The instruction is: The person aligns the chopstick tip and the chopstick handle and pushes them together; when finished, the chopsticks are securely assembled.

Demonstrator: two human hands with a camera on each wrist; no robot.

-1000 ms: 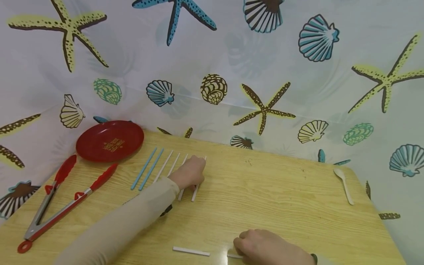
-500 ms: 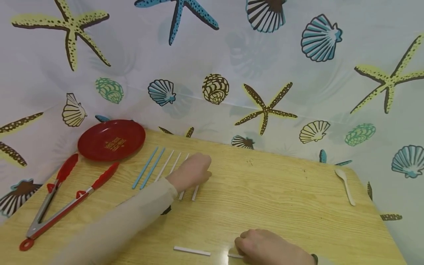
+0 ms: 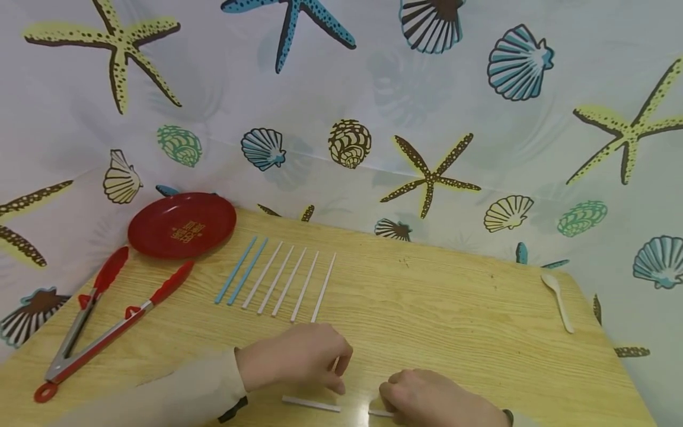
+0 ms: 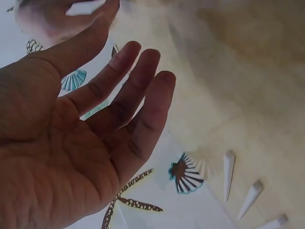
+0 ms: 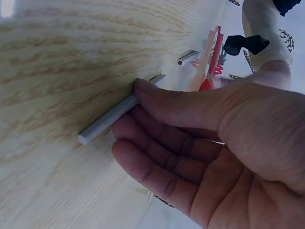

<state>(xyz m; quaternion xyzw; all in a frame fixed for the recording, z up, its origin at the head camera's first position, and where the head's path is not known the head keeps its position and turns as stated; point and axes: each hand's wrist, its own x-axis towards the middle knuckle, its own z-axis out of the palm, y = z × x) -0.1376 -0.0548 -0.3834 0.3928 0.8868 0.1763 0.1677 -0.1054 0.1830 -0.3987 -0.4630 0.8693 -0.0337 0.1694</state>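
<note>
My right hand (image 3: 434, 398) pinches a short white stick (image 5: 107, 119) between thumb and fingers, low over the table at the front; most of that stick is hidden in the head view. Just left of it, my left hand (image 3: 296, 359) hovers with loosely bent fingers (image 4: 155, 102) and nothing in them. Below it lies a second short white stick (image 3: 311, 404). Farther back on the left, several long white sticks (image 3: 289, 281) lie side by side, with two blue sticks (image 3: 235, 270) at the left of the row.
A red plate (image 3: 181, 225) stands at the back left against the shell-patterned cloth (image 3: 320, 71). Red-tipped metal tongs (image 3: 101, 332) lie spread in front of it. At the far right of the wooden table (image 3: 453, 302) is a pale spoon (image 3: 558, 302).
My left hand has left the right end of the long stick row and come toward the front, beside the right hand. The right hand has kept its place on the short stick.
</note>
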